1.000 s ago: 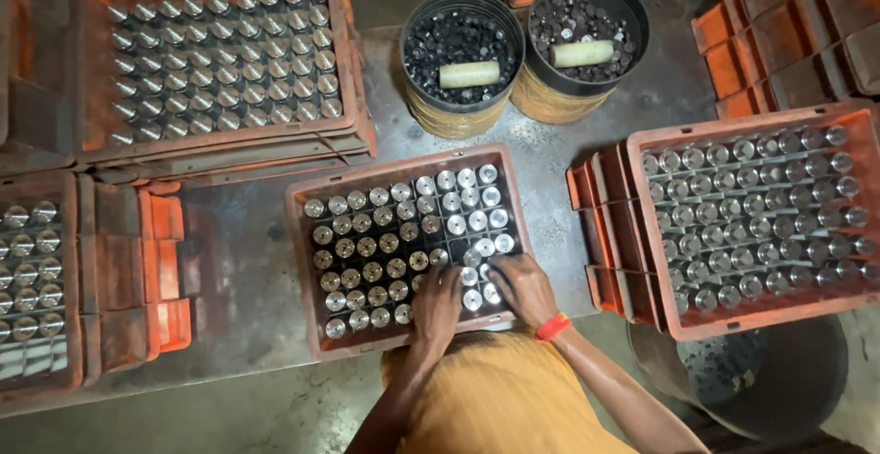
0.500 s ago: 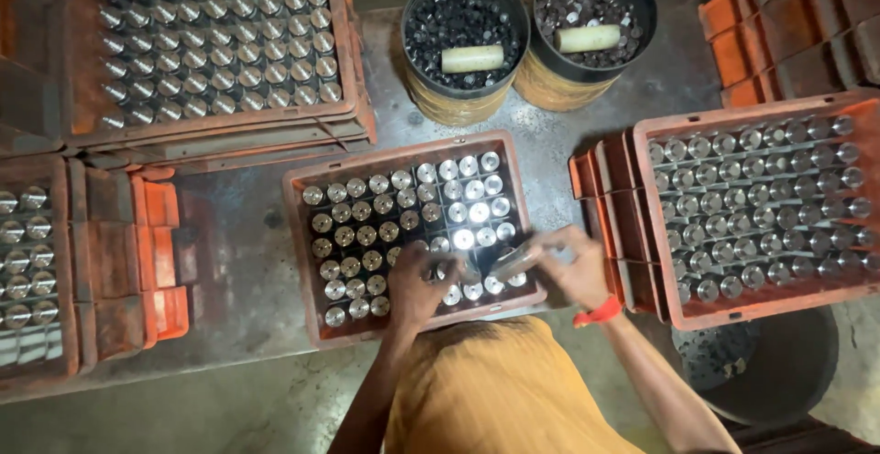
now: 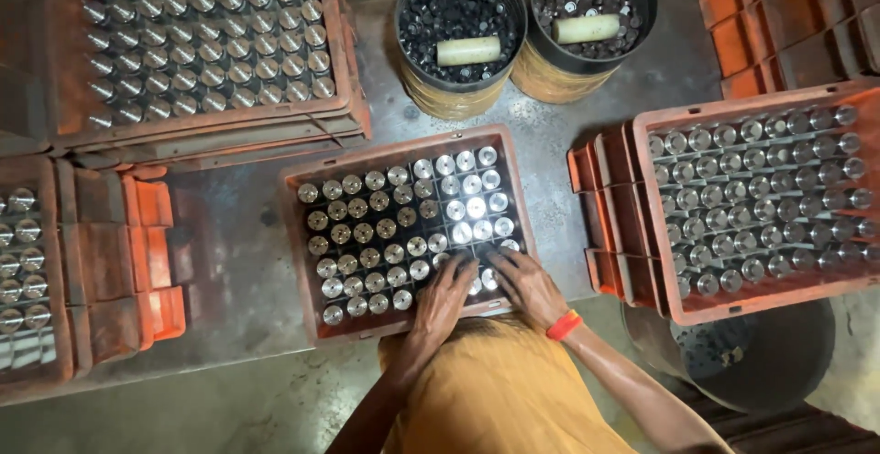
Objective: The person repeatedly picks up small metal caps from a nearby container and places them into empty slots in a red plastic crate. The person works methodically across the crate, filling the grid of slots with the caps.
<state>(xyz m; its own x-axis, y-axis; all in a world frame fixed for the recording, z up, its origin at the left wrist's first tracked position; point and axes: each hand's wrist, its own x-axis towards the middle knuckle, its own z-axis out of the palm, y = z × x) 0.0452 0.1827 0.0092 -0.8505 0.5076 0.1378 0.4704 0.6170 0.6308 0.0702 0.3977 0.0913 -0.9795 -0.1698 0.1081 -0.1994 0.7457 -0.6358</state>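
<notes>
Orange crate (image 3: 295, 234) of shiny metal cylinders (image 3: 385, 228), two hands on its near right corner.

Head view: both forearms reach forward from an orange-clad lap. The left hand (image 3: 443, 296) lies palm down, fingers spread flat over the cylinder tops in the near rows; the right hand (image 3: 526, 283), with an orange wristband (image 3: 564, 326), lies just beside it, fingers likewise extended onto the tops. Neither visibly closes around a piece, though whether a fingertip pinches one cannot be told. The cylinders stand upright in a grid, round faces polished and bright. The crate sits mid-table (image 3: 229, 262), worn and scuffed. Similar filled crates (image 3: 761, 188) flank it; two black buckets (image 3: 463, 32) of dark small parts stand beyond, each with a pale roll on top.
</notes>
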